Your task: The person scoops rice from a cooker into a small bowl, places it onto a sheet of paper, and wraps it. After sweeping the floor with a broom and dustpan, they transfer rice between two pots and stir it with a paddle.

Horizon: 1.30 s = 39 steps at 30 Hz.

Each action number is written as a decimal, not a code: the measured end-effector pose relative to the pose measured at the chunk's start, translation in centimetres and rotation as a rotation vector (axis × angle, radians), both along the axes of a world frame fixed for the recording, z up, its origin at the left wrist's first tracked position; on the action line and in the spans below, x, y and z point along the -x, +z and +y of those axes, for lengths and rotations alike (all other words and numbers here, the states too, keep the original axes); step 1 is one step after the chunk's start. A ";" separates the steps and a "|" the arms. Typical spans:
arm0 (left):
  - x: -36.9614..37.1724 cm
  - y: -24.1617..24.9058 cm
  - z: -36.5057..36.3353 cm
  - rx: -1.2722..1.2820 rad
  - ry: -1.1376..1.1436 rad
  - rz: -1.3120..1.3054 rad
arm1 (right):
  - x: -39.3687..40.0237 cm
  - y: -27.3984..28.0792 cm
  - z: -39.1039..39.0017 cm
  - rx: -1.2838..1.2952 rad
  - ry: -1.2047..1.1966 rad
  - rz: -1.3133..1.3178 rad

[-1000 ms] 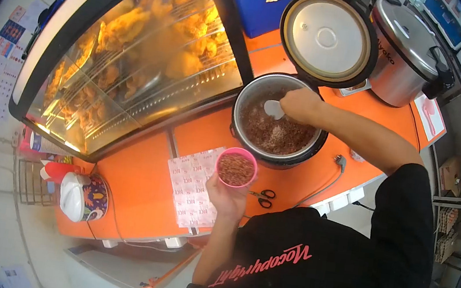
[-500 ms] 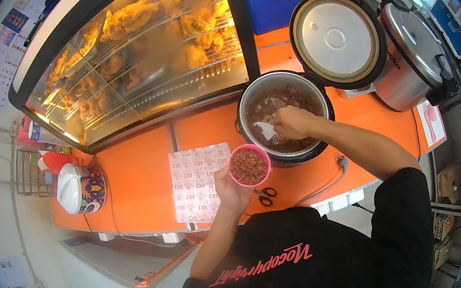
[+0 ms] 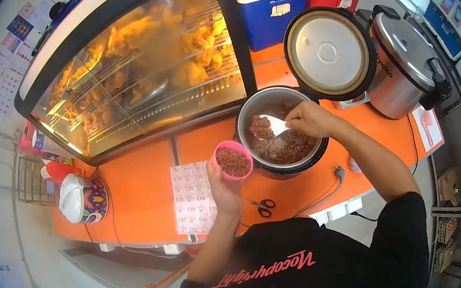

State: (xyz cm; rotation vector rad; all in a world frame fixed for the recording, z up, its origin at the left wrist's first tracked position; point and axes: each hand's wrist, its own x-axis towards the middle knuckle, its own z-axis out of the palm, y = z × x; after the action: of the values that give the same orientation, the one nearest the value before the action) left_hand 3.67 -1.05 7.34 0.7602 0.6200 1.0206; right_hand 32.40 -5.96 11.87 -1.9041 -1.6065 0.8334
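My right hand grips a white rice paddle over the open rice cooker. A clump of reddish-brown rice sits on the paddle's blade, and more of the same rice lies in the pot below. In my left hand is a pink cup filled with brown rice, held tilted just in front of the cooker. Printed wrapping paper lies on the orange counter to the left of that hand. Black-handled scissors rest to its right.
A glass warming cabinet with fried chicken stands at the left. The cooker's raised lid, a second closed cooker and a blue cooler box are at the back. A plug with cord lies by the front edge.
My right hand has lifted the paddle out of the rice, now loaded with a clump. The cup in my left hand has shifted left and tilted toward the pot. The view has shifted slightly.
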 end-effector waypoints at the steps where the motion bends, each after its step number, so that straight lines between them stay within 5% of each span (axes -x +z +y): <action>1: -0.7 0.0 1.0 -0.012 -0.051 0.052 | -0.3 1.3 -0.3 0.028 -0.034 -0.035; 4: -4.3 1.1 2.8 0.007 -0.189 0.083 | 0.1 4.5 -1.6 -0.074 -0.094 -0.173; 7: -8.8 2.2 3.7 0.023 -0.255 0.084 | 2.3 6.3 -2.4 -0.088 -0.203 -0.703; 11: -13.1 0.1 4.3 0.000 -0.351 0.049 | 6.3 1.5 -4.1 -0.368 -0.251 -0.957; 15: -15.0 0.2 3.0 0.100 -0.367 -0.042 | 8.4 -0.1 -5.4 -0.368 -0.258 -1.047; 22: -13.8 1.0 2.4 0.260 -0.374 -0.299 | 7.2 5.3 -7.4 -0.466 -0.533 -0.724; 24: -13.8 1.6 2.2 0.234 -0.370 -0.348 | 6.8 6.2 -7.8 -0.336 -0.543 -0.428; 27: -13.8 1.2 2.2 0.168 -0.394 -0.395 | 7.6 3.7 -7.3 -0.428 -0.523 -0.084; 32: -13.2 -0.1 1.9 0.039 -0.305 -0.392 | 7.7 1.5 -6.4 -0.326 -0.522 0.028; 35: -11.9 0.8 2.3 0.008 -0.315 -0.361 | 5.1 -1.0 -5.7 -0.430 -0.336 0.482; 38: -10.1 1.7 3.1 0.020 -0.194 -0.354 | 3.6 3.7 -6.5 -0.307 -0.396 0.308; 39: -8.9 1.4 3.6 0.048 -0.138 -0.350 | 2.9 3.9 -6.2 -0.354 -0.381 0.006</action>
State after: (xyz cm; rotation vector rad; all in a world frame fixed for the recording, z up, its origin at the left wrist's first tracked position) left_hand 12.61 2.54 8.73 0.5564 0.2854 0.9783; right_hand 29.55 -12.14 15.73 -1.8560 -1.2303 0.3673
